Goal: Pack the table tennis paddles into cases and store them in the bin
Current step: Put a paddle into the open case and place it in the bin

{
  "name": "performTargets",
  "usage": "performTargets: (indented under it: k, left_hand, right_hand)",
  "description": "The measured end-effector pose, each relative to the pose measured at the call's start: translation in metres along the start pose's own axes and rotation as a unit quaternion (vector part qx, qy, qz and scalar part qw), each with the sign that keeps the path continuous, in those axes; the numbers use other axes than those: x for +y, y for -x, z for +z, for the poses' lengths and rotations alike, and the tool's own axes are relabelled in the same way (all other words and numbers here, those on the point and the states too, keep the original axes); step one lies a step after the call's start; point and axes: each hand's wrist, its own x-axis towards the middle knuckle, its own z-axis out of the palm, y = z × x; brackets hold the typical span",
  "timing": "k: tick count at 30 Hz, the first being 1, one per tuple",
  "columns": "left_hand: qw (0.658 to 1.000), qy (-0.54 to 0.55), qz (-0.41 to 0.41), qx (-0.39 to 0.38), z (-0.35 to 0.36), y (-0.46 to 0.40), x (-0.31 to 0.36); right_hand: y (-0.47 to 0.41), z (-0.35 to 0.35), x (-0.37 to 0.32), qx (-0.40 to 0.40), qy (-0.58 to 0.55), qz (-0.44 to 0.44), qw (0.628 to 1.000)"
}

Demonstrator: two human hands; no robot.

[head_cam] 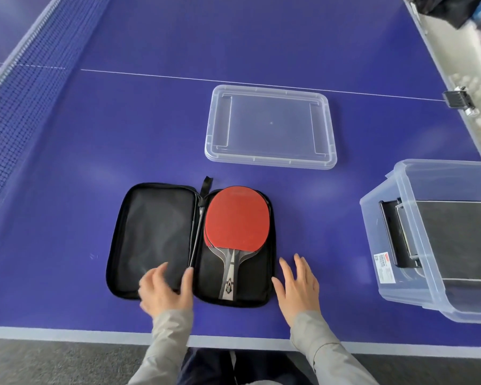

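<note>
The blue table [128, 129] carries an open black case [156, 234] at six o'clock, a clear lid [270, 162] at centre, and a clear bin [417, 268] at three o'clock.

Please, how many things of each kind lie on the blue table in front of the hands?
Open black paddle case: 1
Red paddles in it, stacked: at least 1, seemingly 2
Clear bin lid: 1
Clear bin: 1
Total: 4, or 5 with a second paddle

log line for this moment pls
black zip case open flat | red-rubber paddle lies in its right half | left hand on left half | right hand open beside case | clear plastic bin right
</note>
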Motion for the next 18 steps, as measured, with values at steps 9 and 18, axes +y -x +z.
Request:
performTargets:
  k: [9, 18]
  left_hand:
    - [0.988, -0.108, -0.106, -0.027, -0.047, -0.08, -0.07]
    - [0.965, 0.248, -0.038, -0.078, -0.099, -0.037, -0.017]
  right_hand:
    - [0.001, -0.001, 0.002, -0.035, 0.015, 0.006, 0.999]
    - [-0.001, -0.002, 0.001, -0.064, 0.006, 0.002, 0.998]
